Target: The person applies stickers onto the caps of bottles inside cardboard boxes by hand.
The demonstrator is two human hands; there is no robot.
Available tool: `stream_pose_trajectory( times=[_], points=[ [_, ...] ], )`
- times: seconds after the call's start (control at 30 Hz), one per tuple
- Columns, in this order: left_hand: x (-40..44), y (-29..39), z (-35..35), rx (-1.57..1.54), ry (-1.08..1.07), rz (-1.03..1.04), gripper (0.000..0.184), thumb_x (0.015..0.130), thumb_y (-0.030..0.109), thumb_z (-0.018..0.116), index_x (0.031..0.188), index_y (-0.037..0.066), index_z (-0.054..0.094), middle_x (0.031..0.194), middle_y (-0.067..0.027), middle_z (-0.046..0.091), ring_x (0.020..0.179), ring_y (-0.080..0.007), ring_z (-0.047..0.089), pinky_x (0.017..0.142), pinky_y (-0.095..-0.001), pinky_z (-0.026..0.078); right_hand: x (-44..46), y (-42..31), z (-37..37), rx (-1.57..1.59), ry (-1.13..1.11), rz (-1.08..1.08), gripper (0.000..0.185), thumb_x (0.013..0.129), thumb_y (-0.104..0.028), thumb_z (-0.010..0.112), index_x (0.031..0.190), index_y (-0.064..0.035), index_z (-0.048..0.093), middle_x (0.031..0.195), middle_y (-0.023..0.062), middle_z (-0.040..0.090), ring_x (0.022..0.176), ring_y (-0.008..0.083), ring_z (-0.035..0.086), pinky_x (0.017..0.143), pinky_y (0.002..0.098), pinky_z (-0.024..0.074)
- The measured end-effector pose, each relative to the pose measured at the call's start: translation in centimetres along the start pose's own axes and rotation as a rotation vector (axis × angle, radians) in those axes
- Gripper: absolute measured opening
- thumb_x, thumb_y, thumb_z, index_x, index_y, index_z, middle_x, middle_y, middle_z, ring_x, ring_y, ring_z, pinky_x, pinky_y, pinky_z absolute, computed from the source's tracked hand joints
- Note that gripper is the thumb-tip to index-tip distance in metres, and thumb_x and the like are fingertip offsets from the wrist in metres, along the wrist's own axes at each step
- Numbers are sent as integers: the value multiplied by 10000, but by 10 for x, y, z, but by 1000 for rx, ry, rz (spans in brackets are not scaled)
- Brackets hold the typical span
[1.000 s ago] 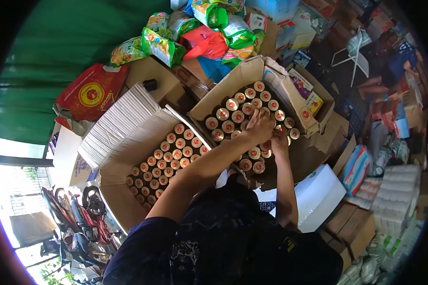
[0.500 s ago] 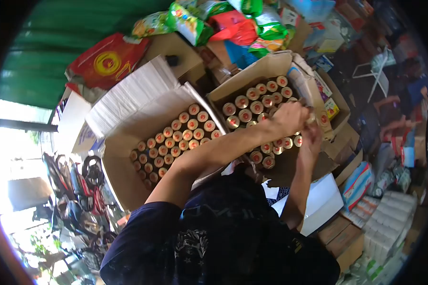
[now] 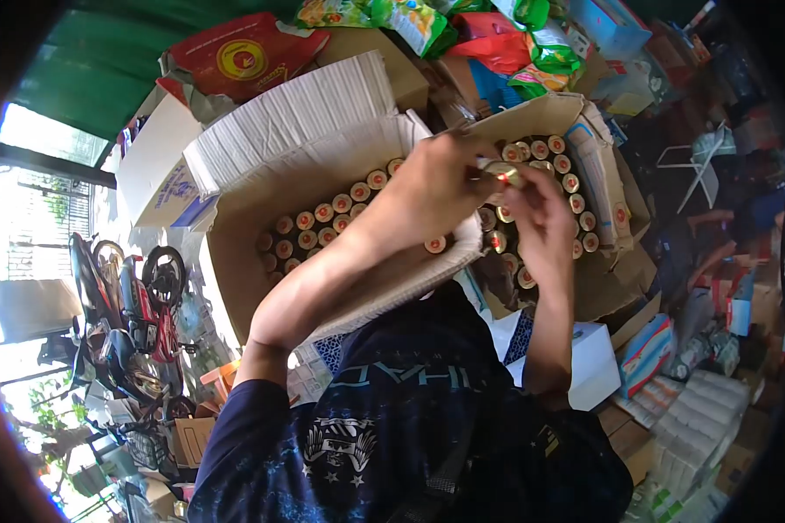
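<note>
I see the left hand (image 3: 440, 179) and right hand (image 3: 542, 218) both gripping one gold-ended can (image 3: 504, 175), held up where the left carton (image 3: 232, 283) meets the right carton (image 3: 532, 118); rows of similar cans (image 3: 324, 213) stand inside both.

Green sheeting (image 3: 105, 78) beside a sunlit opening (image 3: 48, 131)
</note>
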State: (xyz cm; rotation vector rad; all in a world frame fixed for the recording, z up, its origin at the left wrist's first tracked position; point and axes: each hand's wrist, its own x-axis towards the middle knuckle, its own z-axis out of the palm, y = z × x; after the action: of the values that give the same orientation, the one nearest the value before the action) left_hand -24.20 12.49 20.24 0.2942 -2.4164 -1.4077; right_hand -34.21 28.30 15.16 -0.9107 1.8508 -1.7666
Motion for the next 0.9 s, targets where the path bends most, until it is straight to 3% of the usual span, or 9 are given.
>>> stream_pose_trajectory(
  times=[0.07,0.23,0.33,0.43,0.5,0.53,0.6,0.63,0.9],
  points=[
    [-19,-16,-20,85,-30,-125,245,851,106,673,1050,-36,656,831,-155,665,723,-171,652,652,-302,516,4,10,32,-117,-71,-14,222,929,-30,603,1144,23,589,960,99,618,876,146,633,778,265,520],
    [-50,-113,-31,-169,-149,-456,151,844,116,661,926,-11,667,870,-104,695,753,-161,678,650,-275,525,27,63,88,-486,-330,-91,199,934,-162,546,962,19,623,887,239,637,897,390,619,809,438,479],
    [-63,-162,-31,-295,-234,-751,204,850,112,655,1019,1,623,971,-105,708,819,-193,704,648,-269,532,56,119,117,-513,-580,337,252,900,-203,533,948,21,638,911,240,677,896,361,664,774,424,512],
    [-75,-175,-31,-367,-219,-863,273,868,102,638,1111,-4,570,1039,-142,693,900,-218,705,679,-288,554,60,119,141,-741,-687,438,180,903,-101,512,923,-2,662,770,87,674,675,161,640,579,298,501],
    [-88,-248,-7,-275,-332,-728,265,869,89,632,1111,-9,583,1041,-142,691,905,-223,705,692,-299,564,67,168,149,-738,-844,512,205,867,-107,521,876,21,681,800,129,703,750,169,691,603,318,530],
    [-88,-237,-7,-308,-328,-828,254,867,80,630,1101,-16,599,1025,-142,691,892,-234,708,695,-314,571,63,167,156,-758,-890,601,220,856,-110,521,875,33,686,818,147,712,777,177,704,619,328,541],
    [-91,-227,-1,-349,-303,-985,232,863,67,629,1077,-24,625,997,-142,689,862,-247,711,693,-334,578,56,155,167,-1128,-1079,301,272,837,-115,507,939,67,681,891,193,717,808,217,714,655,367,557],
    [-95,-234,7,-359,-285,-1045,220,862,63,630,1063,-25,635,985,-142,688,845,-249,711,689,-341,579,46,128,171,-936,-995,646,323,825,-119,474,990,74,674,947,216,710,826,262,711,693,400,552],
    [-119,-278,57,-314,-99,-1000,169,831,72,691,985,3,679,858,-104,693,778,-221,700,618,-330,545,39,153,167,-1122,-1120,664,282,816,-167,456,881,-32,695,841,141,705,770,269,675,689,397,507]
  ],
)
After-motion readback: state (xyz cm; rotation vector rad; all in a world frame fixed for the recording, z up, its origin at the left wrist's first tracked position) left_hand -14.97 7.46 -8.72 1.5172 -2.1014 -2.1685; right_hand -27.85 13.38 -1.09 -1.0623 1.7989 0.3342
